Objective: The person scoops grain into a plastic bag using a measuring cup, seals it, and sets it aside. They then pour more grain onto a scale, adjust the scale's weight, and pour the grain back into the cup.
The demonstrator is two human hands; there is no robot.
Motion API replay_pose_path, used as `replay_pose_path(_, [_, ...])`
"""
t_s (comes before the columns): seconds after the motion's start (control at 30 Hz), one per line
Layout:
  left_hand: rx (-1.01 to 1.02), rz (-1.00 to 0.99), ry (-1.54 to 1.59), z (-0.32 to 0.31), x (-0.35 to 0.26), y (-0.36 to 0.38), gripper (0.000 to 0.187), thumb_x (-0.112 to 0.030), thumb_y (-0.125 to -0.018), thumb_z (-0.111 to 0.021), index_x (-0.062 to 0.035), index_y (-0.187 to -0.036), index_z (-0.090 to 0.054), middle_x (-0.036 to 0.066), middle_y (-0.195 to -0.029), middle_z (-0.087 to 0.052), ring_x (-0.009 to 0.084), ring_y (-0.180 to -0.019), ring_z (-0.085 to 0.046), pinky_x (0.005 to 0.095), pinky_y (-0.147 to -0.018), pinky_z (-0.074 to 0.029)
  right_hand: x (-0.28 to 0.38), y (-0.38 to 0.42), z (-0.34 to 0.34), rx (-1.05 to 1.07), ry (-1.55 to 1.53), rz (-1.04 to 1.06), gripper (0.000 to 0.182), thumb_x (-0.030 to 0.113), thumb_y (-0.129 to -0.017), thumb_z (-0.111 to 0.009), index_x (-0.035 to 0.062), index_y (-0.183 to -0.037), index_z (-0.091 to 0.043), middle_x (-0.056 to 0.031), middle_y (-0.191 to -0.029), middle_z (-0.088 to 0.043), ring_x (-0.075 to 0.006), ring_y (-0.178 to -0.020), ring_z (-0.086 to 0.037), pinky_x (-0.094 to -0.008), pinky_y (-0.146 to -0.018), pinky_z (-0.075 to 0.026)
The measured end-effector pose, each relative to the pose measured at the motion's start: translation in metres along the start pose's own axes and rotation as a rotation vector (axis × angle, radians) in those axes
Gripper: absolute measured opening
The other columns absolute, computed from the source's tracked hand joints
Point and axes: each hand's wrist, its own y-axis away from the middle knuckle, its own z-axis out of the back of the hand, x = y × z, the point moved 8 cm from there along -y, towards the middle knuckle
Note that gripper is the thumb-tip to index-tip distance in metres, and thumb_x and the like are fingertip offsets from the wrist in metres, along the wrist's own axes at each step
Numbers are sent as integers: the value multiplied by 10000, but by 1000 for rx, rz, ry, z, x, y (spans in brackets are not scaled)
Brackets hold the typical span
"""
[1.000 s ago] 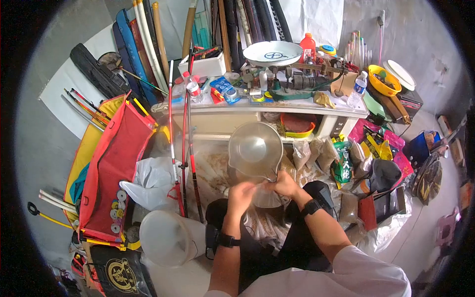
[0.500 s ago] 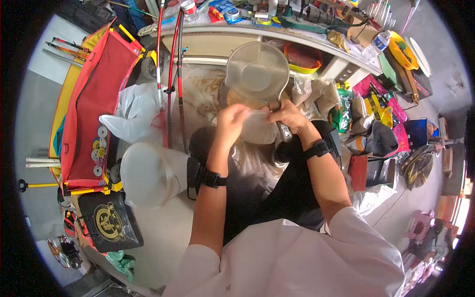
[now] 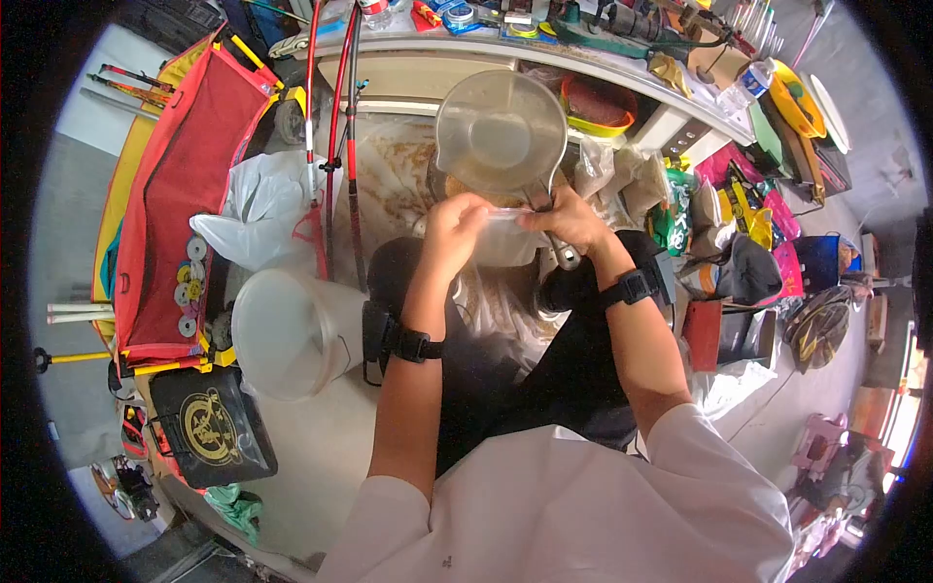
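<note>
A metal saucepan (image 3: 501, 126) with a pouring lip is held over the space between my knees, and its inside faces me. My right hand (image 3: 573, 222) is closed around its handle (image 3: 565, 256), which sticks out below the fingers. The fingertips of the same hand also pinch one side of the rim of a clear plastic bag (image 3: 507, 245). My left hand (image 3: 455, 231) pinches the other side of that rim, so the bag hangs between both hands just below the pan. What lies behind the pan is mostly hidden; some brown material shows at its lower edge.
On my left stand a translucent bucket (image 3: 292, 335), a white plastic bag (image 3: 267, 209), fishing rods (image 3: 334, 146) and a red mesh holder (image 3: 190, 214). A black case (image 3: 211, 428) lies nearby. Ahead is a cluttered desk (image 3: 418, 44). Several packets (image 3: 673, 219) stand at right.
Both hands stay on the bag rim, with my right hand still around the pan handle. The pan has tipped and shifted slightly; the whole view has also moved a little.
</note>
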Motion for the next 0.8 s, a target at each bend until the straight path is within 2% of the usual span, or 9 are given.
replay_pose_path(0.07, [-2, 10, 4, 0, -1, 0, 112, -41, -848, -540, 27, -880, -624, 59, -781, -648, 104, -732, -578, 251, -690, -455, 8, 4, 0, -3, 63, -12, 240, 172, -712, -748, -18, -825, -654, -14, -762, -618, -113, -717, -537, -257, -658, -428])
replay_pose_path(0.17, [3, 35, 14, 1, 0, 0, 106, -43, -840, -559, 24, -890, -624, 57, -791, -647, 108, -744, -582, 253, -701, -458, 8, 3, -3, 0, -58, 85, 255, 189, -725, -740, -8, -861, -651, -15, -765, -615, -107, -714, -527, -253, -647, -418])
replay_pose_path(0.33, [-66, -21, -46, 1, -18, 2, 136, -45, -796, -627, 11, -920, -626, 55, -828, -657, 130, -786, -605, 272, -739, -473, 5, 2, 1, -13, -39, 63, 256, 191, -744, -727, -7, -884, -645, -15, -772, -615, -104, -713, -523, -259, -652, -416])
replay_pose_path(0.4, [41, 0, -2, -6, -16, 2, 184, -47, -770, -660, -5, -947, -629, 56, -864, -666, 142, -821, -618, 283, -764, -477, -2, -3, 3, -29, -58, 79, 247, 187, -750, -721, -7, -883, -645, -13, -766, -614, -103, -709, -522, -259, -653, -416])
replay_pose_path(0.47, [53, -14, -66, -8, -11, 1, 143, -36, -786, -665, -6, -923, -634, 43, -873, -664, 131, -834, -616, 273, -769, -481, -8, -6, 3, -26, -28, 35, 239, 180, -755, -714, -6, -888, -644, -8, -774, -615, -101, -707, -522, -258, -656, -417])
replay_pose_path(0.63, [-62, -51, -177, -2, -14, 2, 95, -56, -791, -666, 20, -842, -640, 86, -818, -679, 144, -787, -634, 276, -745, -483, 6, -3, -1, -29, -19, 99, 234, 172, -763, -704, -1, -905, -635, -2, -773, -610, -99, -700, -520, -251, -650, -414])
replay_pose_path(0.8, [-64, -60, -246, -3, -16, 2, 105, -64, -780, -661, 23, -833, -633, 110, -765, -667, 158, -750, -635, 287, -698, -481, 12, 1, -4, -48, -90, 116, 174, 152, -775, -690, 12, -867, -640, 14, -742, -596, -93, -685, -520, -251, -635, -414])
